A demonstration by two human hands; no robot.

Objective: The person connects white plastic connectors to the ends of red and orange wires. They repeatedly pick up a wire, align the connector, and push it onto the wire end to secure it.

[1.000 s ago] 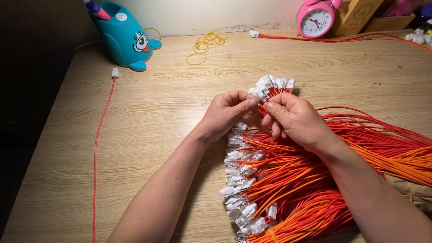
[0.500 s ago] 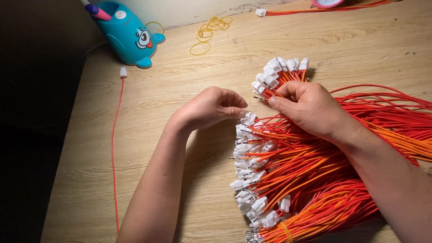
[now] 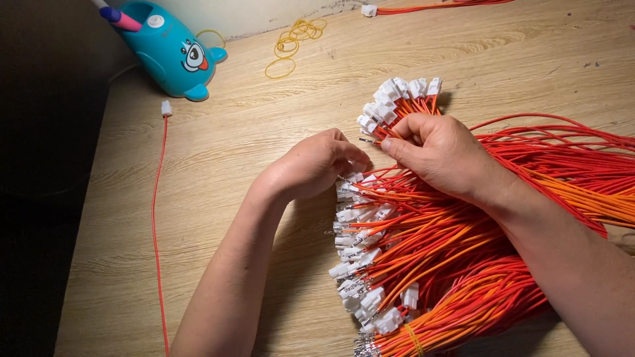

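Note:
A big heap of red and orange wires (image 3: 463,264) with small white plastic connectors (image 3: 360,248) on their ends lies on the wooden table (image 3: 231,165). My right hand (image 3: 440,155) rests on the heap and pinches a wire whose bare metal tip pokes out to the left, just below a fanned bunch of connectors (image 3: 397,99). My left hand (image 3: 314,165) is curled, its fingertips down among the connectors at the heap's left edge. Whether it holds one is hidden.
A teal cartoon-animal holder (image 3: 169,49) with a pink and purple pen stands at the back left. Yellow rubber bands (image 3: 291,43) lie near the wall. A single red wire (image 3: 155,225) with a white connector runs down the left side. Another red wire (image 3: 423,8) lies at the back.
The camera has tilted down and closer. My left hand has moved away from my right hand and down to the connectors at the heap's left edge. My right hand stays on the wires.

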